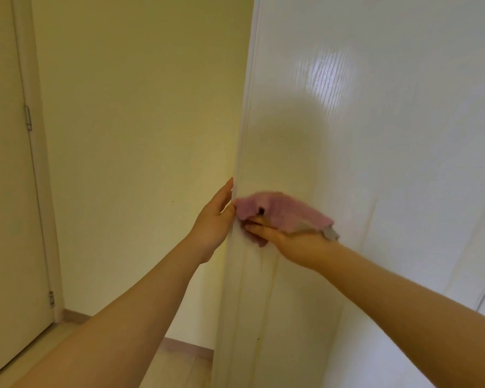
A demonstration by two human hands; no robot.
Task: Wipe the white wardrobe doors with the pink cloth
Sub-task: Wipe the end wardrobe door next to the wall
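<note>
While the right hand (287, 242) is holding the cloth (283, 211) against the door (389, 177), the left hand (214, 224) is resting on the door's edge. The left hand's fingers are lying straight and pointing to 12 o'clock. The cloth is pink and bunched up, and it is looking a bit blurry. It is sitting just at 3 o'clock from the left hand, almost touching it. The right hand's fingers are pointing to 9 o'clock and gripping the cloth from below. A small grey tag (331, 234) is sticking out of the cloth toward 4 o'clock. A light patch (326, 74) is shining on the door at 1 o'clock from the cloth. A yellowish wall (137, 121) is standing at 9 o'clock from the door's edge. Farther toward 9 o'clock, a room door (3, 205) with hinges (27, 117) is showing. The floor (179, 368) is showing at 6 o'clock.
</note>
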